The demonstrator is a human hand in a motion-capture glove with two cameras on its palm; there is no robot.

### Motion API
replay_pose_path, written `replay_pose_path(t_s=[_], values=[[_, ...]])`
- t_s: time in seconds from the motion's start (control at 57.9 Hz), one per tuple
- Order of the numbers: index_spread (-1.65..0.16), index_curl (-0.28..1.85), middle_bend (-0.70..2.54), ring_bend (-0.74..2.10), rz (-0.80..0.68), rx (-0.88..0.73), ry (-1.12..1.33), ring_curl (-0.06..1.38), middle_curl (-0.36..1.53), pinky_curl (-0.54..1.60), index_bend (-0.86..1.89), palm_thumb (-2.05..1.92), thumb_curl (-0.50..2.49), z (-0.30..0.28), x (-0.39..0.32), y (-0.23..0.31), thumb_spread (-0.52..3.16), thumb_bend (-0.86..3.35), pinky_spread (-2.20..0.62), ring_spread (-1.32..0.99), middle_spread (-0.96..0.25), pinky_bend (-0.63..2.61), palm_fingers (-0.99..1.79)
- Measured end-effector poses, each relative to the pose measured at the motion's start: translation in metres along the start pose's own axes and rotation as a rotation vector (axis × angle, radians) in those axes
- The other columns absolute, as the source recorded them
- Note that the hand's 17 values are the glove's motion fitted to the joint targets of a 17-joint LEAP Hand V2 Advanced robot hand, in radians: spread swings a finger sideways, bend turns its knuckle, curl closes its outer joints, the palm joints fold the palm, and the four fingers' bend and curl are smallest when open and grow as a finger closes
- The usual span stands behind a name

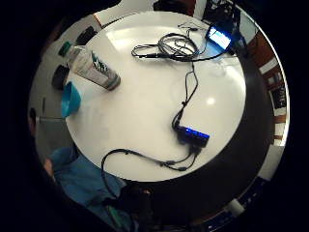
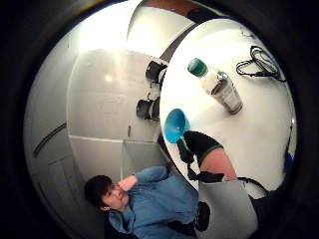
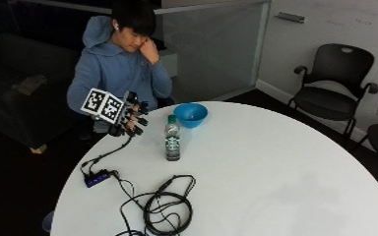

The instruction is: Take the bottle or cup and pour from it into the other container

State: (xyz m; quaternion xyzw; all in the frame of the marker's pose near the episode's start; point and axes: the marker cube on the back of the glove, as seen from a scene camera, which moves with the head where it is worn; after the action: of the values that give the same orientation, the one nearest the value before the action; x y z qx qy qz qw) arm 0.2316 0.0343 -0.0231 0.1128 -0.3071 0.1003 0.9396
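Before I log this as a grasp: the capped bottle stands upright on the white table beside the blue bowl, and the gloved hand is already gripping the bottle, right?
Not quite. The gloved hand holds nothing; the outside view shows it hovering near the table edge, apart from the bottle. The rest holds: the capped bottle stands upright on the white table beside the blue bowl.

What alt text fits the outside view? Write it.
A person's gloved right hand hovers open beside a capped bottle standing upright on a round white table, with a blue bowl just behind it.
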Motion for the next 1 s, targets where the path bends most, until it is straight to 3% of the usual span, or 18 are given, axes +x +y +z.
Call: replay_pose_path(t_s=[0.276, 0.794, 0.881, 1.002], values=[[-0.41, 0.22, 0.2, 0.51, -0.032, 0.036, -0.25, 0.28, 0.31, 0.28, 0.16, 0.66, 0.37, 0.031, 0.019, -0.038, 0.92, -0.03, 0.22, 0.17, -0.04, 0.66, -0.01], [-0.41, 0.24, 0.17, 0.5, -0.062, -0.071, -0.583, 0.28, 0.3, 0.26, 0.17, 0.67, 0.37, 0.124, 0.012, -0.09, 0.86, -0.03, 0.25, 0.19, -0.08, 0.62, 0.03], [-0.41, 0.3, 0.16, 0.44, -0.089, -0.037, -0.656, 0.26, 0.29, 0.23, 0.34, 0.73, 0.39, 0.135, 0.008, -0.1, 0.84, -0.01, 0.26, 0.19, -0.06, 0.56, 0.19], [-0.27, 0.35, 0.23, 0.43, -0.102, 0.078, -0.722, 0.25, 0.31, 0.21, 0.43, 0.92, 0.43, 0.141, 0.003, -0.112, 0.78, 0.04, 0.26, 0.15, -0.01, 0.49, 0.61]])
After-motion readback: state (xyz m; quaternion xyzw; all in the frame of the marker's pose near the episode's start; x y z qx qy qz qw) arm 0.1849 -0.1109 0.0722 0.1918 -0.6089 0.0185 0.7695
